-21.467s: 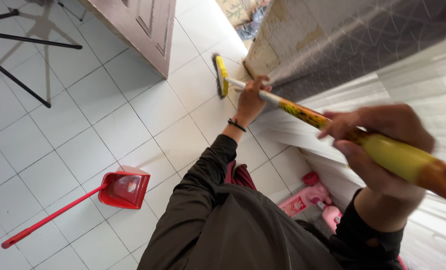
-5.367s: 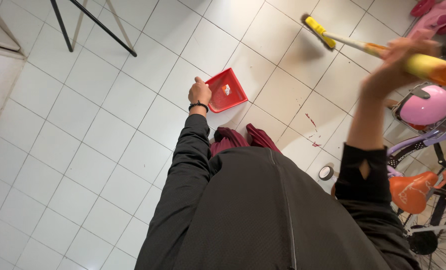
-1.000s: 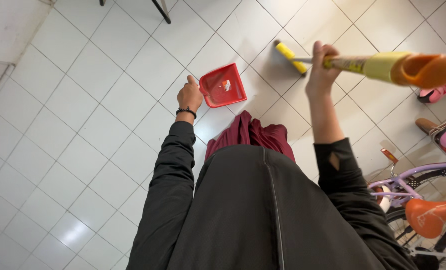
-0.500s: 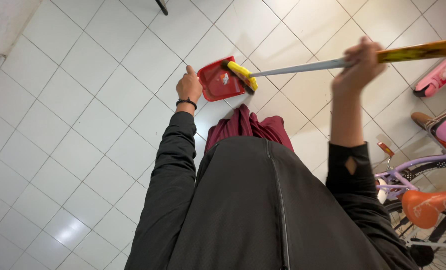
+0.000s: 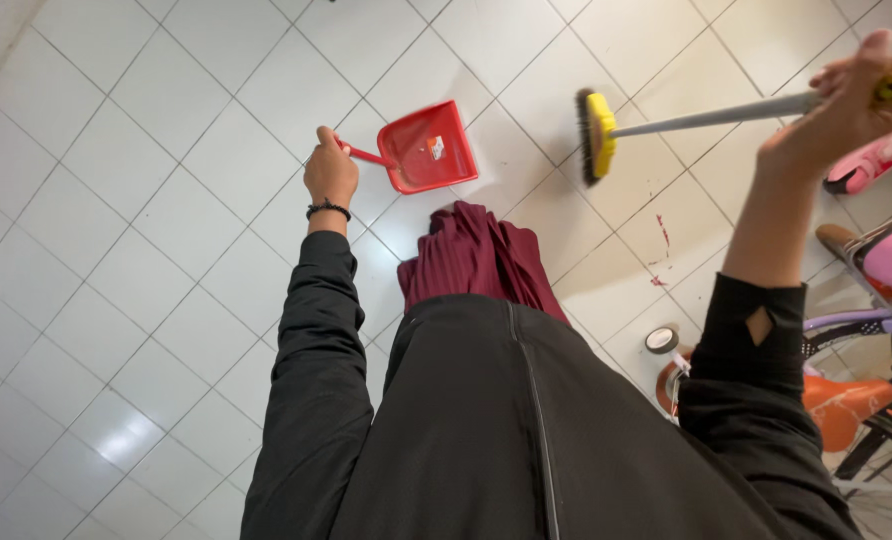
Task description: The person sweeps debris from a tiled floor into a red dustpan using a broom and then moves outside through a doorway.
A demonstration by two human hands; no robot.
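Head view, looking straight down at a white tiled floor (image 5: 146,200).

Left hand (image 5: 330,176): fingers wrapped tight round the thin red handle of a red dustpan (image 5: 426,148). The pan rests flat on the tiles at about 2 o'clock from that hand, just beyond the knuckles. Handle and pan share one long axis, running from 8 o'clock at the hand to 2 o'clock at the pan's open edge. A black bracelet sits on that wrist.

Right hand (image 5: 838,112): raised high at the right edge of view, fingers curled round the pole of a broom (image 5: 706,112); thumb tip sticks up clear of the pole. The pole runs nearly level, 3 o'clock to 9 o'clock, ending in the yellow brush head (image 5: 597,136), bristles facing 9 o'clock.

Key relation: the brush head lies at 3 o'clock from the dustpan, apart from it, with a bare tile between them. Brush head long axis roughly 12 to 6, about square to the pole. The left hand is the nearer one to the pan; the right hand is well away from the brush head.

Also noted: small red marks (image 5: 660,240) on the tiles below the brush head; a roll of tape (image 5: 661,339); a bicycle (image 5: 866,390) with an orange seat at lower right.
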